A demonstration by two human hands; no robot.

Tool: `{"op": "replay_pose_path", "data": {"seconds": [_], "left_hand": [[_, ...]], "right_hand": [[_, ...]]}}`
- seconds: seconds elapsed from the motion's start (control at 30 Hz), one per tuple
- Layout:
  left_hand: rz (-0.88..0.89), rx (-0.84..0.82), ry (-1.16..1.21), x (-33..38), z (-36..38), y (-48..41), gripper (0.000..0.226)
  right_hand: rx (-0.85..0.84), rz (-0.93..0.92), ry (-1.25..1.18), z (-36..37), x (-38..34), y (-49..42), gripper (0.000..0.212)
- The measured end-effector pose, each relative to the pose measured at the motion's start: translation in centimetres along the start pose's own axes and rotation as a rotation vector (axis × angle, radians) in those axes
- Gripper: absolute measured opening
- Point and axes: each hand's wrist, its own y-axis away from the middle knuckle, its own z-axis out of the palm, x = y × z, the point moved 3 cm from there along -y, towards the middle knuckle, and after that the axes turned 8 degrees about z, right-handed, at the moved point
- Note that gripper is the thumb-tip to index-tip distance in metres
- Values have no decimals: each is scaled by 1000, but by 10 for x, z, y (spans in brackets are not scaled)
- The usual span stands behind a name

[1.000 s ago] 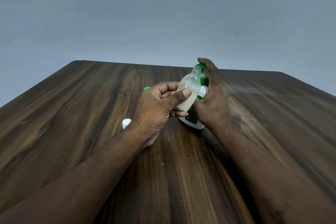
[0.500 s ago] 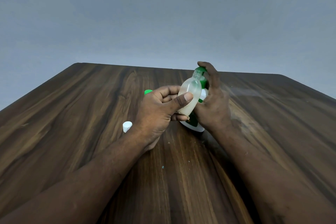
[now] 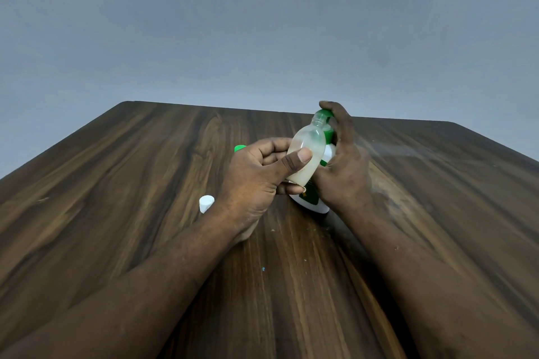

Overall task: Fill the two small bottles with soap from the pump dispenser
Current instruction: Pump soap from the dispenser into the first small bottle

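Dark wood-grain worktop (image 3: 145,213) before a plain grey wall. From left: a white cap (image 3: 206,203) lay loose on the worktop. A green object (image 3: 239,148), mostly hidden behind the knuckles, could not be identified. The left hand (image 3: 256,175) kept its grip pinched on 1 small bottle (image 3: 307,154), thumb across the front. The bottle was tilted, its open neck up against the green pump head (image 3: 326,112), with pale soap showing in its lower part. The pump dispenser (image 3: 313,204) stood on the worktop. The right hand (image 3: 341,172) had its grip wrapped round the dispenser, forefinger curled over the pump head.

Likely faults: if the neck drifted off the nozzle, a stroke would put soap on fingers or worktop. A hard push could tip the dispenser. Continued pumping could overfill the bottle.

Against the frames 1 s and 0.5 s earlier, both grips and the bottle's tilt were unchanged. The group sat slightly lower in view than 1 s earlier, seemingly from a head shift.
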Motion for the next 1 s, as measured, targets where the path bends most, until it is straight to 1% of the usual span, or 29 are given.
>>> {"op": "replay_pose_path", "data": {"seconds": [0.17, 0.3, 0.43, 0.63, 0.73, 0.87, 1.0], "left_hand": [[-2, 2, 3, 2, 1, 1, 26], [-4, -3, -15, 3, 0, 1, 29], [-13, -17, -29, 2, 1, 3, 32], [-4, -5, 13, 5, 2, 2, 30], [-2, -6, 13, 6, 3, 2, 28], [-16, -3, -20, 3, 1, 3, 31], [-14, 0, 4, 4, 2, 2, 31]], "right_hand": [[19, -14, 21, 0, -1, -1, 85], [23, -11, -28, -1, -1, 0, 75], [17, -21, -32, -1, 1, 0, 74], [-4, -8, -9, 0, 1, 0, 92], [-1, -9, -19, -1, 2, -2, 86], [13, -10, -47, -1, 3, 0, 75], [1, -6, -39, -2, -1, 0, 80]]}}
